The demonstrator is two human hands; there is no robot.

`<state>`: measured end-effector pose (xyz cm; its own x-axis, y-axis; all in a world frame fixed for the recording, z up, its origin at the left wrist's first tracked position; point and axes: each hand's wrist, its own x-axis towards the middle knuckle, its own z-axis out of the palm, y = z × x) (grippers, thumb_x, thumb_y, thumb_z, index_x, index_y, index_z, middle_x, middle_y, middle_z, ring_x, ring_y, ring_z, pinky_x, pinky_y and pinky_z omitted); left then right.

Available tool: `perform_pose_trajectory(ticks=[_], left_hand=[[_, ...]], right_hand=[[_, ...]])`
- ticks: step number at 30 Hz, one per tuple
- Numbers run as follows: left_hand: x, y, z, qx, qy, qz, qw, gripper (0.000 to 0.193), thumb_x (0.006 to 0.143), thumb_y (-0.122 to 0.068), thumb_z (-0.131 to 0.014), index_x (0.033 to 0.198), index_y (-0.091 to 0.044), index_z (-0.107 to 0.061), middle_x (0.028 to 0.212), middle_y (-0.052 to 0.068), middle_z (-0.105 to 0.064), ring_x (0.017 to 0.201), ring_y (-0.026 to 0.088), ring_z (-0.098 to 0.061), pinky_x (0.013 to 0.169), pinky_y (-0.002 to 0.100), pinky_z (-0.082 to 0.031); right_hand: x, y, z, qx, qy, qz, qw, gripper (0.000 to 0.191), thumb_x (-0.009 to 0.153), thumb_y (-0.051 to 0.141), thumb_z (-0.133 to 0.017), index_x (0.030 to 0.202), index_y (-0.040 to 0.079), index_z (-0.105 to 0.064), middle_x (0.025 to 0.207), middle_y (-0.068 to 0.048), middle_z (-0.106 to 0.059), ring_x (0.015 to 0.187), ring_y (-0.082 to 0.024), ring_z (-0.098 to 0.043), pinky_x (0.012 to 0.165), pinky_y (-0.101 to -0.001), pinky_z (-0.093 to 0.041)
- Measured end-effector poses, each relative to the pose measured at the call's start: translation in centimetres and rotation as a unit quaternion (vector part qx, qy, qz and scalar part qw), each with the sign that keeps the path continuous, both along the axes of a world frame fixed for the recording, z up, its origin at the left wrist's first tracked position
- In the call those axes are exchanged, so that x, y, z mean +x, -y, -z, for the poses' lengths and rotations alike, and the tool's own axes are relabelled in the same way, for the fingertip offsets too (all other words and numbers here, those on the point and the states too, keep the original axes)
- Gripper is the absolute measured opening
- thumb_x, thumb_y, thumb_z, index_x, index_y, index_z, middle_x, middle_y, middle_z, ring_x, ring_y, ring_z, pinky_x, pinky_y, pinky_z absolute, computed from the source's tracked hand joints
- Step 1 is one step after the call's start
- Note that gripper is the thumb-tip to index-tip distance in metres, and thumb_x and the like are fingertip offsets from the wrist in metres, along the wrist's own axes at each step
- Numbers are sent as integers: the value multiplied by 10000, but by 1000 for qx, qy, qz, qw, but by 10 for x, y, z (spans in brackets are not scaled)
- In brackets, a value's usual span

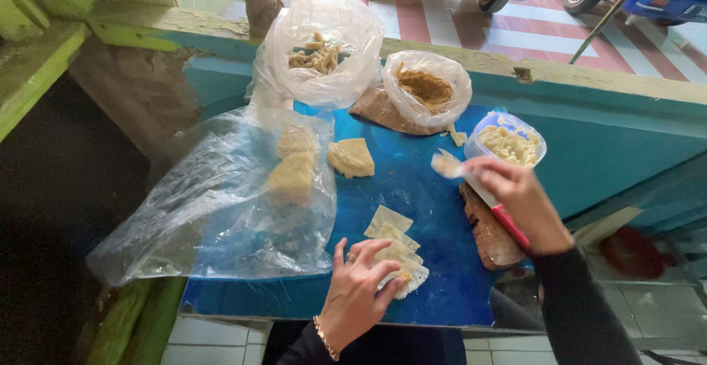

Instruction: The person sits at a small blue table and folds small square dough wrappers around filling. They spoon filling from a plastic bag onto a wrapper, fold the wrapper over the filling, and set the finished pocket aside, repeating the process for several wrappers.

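The blue worktop (pixel 412 188) is the thing everything sits on. Near its front edge lies a small row of pale dough wrappers (pixel 394 243), one partly over the next. The left hand (pixel 359 291) rests on the wrapper nearest the front edge, with its fingers spread flat and pressing it down. A tiny bit of brown filling shows on that wrapper.

The right hand (pixel 519 203) is over the right side of the worktop. It is closed around a knife with a red handle (pixel 482 192). The flat blade has some pale paste on its tip.

Just behind that hand, at the back right of the worktop, is a clear round tub of pale filling (pixel 508 144). Beside the tub is a plastic bag of brown crumbs (pixel 429 89). A bigger clear bag of fried pieces (pixel 317 52) sits at the back. A stack of wrappers (pixel 351 157) lies in the middle of the worktop. A big loose plastic bag (pixel 221 203) with more wrappers covers the left side. A brown wooden board (pixel 490 236) lies at the right edge.
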<state>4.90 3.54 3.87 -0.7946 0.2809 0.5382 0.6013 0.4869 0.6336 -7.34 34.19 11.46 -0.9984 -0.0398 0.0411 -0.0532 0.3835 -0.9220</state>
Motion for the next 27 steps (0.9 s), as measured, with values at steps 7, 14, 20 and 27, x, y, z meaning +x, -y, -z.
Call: perform_pose_trajectory(ticks=[7,14,20,27], left_hand=[[15,14,17,-34,18,-81,996,113,843,-188,-763,925,-131,-711,1096,50,-644,1077,268,-619,1103,600,-301],[25,12,21,-62,-16,-117,991,207,814,-244,-772,961,-115,-705,1061,58,-622,1041,266,-606,1085,617,-279],[29,0,12,-69,1,-125,990,107,840,-206,-745,895,-146,-675,972,20,-615,992,253,-606,1059,558,-329],[35,-12,1,-67,1,-171,983,132,834,-211,-739,898,-133,-653,952,29,-617,960,257,-598,919,467,-380]], right_hand=[[-183,13,1,330,-270,142,893,150,1025,182,-671,1085,134,-800,941,-148,-751,866,-270,-736,786,-370,-564],[-120,59,-10,397,-404,77,821,180,971,153,-701,1142,111,-739,1059,-144,-719,897,-324,-693,743,-440,-546],[85,80,10,288,-227,-37,930,93,849,216,-754,866,124,-749,858,-26,-736,780,-199,-730,689,-322,-563],[143,102,49,313,-134,89,936,137,801,274,-780,879,162,-767,846,0,-678,645,-202,-674,599,-344,-527]])
